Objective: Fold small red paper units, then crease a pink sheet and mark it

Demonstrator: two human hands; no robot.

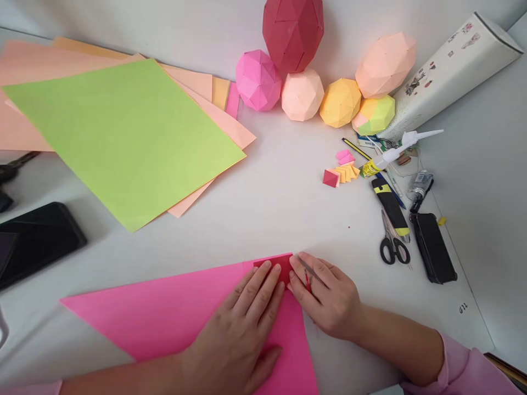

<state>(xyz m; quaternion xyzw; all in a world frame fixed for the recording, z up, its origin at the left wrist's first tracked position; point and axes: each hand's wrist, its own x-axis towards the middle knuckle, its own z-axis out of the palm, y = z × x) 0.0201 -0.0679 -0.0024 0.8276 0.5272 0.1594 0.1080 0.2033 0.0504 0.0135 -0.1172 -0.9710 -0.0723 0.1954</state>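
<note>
A large bright pink paper sheet [173,307] lies on the table in front of me. Near its top right corner a small dark red paper piece [284,270] rests on it, partly covered by my fingers. My left hand [247,318] lies flat over both, its fingers stretched across the red piece and holding nothing. At the sheet's right edge, my right hand [329,296] is closed round a slim grey-and-red tool [316,273]; its kind is not clear. The fingertips of this hand touch the corner beside the red piece.
A green sheet [135,142] tops a stack of coloured paper. Several faceted paper balls [302,94] line the wall. Folded paper pieces [343,171], a glue tube [381,163], a utility knife [391,208], scissors [393,247] and a black case [433,247] lie right; a phone [37,241], left.
</note>
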